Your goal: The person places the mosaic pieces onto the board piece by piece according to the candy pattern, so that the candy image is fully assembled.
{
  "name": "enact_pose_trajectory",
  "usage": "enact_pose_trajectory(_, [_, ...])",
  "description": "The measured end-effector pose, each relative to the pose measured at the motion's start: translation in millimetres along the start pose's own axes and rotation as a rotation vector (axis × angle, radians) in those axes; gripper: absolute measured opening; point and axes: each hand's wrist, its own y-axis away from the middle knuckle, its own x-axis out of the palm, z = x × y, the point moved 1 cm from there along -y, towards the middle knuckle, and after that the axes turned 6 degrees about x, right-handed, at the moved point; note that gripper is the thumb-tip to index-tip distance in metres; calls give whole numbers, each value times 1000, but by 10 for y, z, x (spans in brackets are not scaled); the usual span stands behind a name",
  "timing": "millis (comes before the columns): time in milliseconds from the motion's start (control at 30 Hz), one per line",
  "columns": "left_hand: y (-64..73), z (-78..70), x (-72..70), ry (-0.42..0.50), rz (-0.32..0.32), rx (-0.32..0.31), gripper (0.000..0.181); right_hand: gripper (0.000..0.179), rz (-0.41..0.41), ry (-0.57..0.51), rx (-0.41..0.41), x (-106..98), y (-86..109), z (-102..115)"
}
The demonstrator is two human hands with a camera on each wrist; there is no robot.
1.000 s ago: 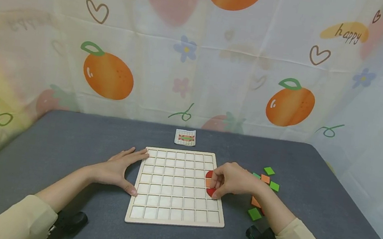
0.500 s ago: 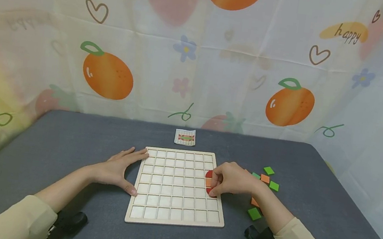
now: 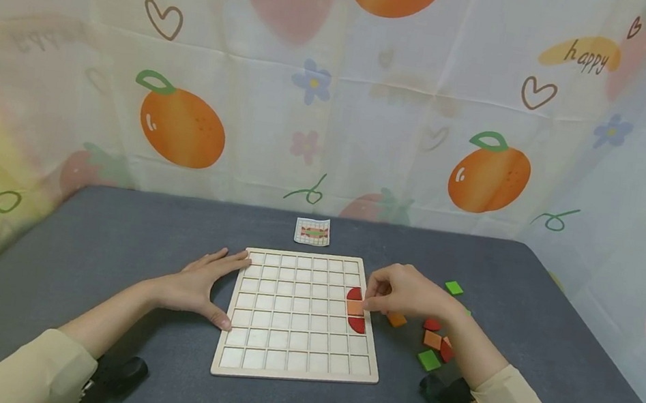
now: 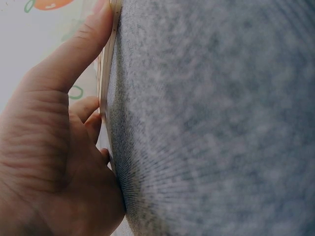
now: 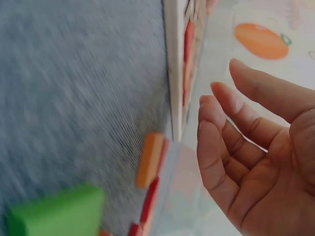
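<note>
A pale wooden grid board [image 3: 291, 381] lies on the table. At its right edge sit an orange square [image 3: 354, 308] and two red rounded pieces, one above it [image 3: 355, 293] and one below it [image 3: 356, 326]. My left hand [image 3: 196, 287] rests along the board's left edge with spread fingers, thumb on the rim in the left wrist view [image 4: 64, 103]. Just over the right rim is my right hand [image 3: 406, 292], beside the orange square. In the right wrist view that hand [image 5: 256, 142] has loosely bent fingers, thumb apart, with nothing between them.
Right of the board lie loose pieces: green ones [image 3: 428, 361] [image 3: 454, 287], orange ones [image 3: 431, 340] [image 3: 396, 319] and red ones [image 3: 432, 324], some partly hidden by the right forearm. A small pattern card [image 3: 312, 232] lies behind the board. A printed curtain [image 3: 333, 127] hangs behind the table.
My right hand has left the lower red piece and moved up and right, uncovering it in the board and several loose pieces on the table. My left hand stays where it was.
</note>
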Motion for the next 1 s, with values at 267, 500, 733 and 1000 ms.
enact_pose_trajectory(267, [2,4,3,-1,0,-4,115,11,-65,-37,31,-220,83,-125])
enact_pose_trajectory(500, [4,14,4,-5,-2,0,115,27,-108,-45,76,-365,101,-320])
enact_pose_trajectory(733, [12,4,-1,-10,1,-3,114,29,-72,-69,143,-414,40,-471])
enact_pose_trajectory(1000, [10,7,-1,-2,1,-3,113,30,1,-133,186,-406,-54,-515])
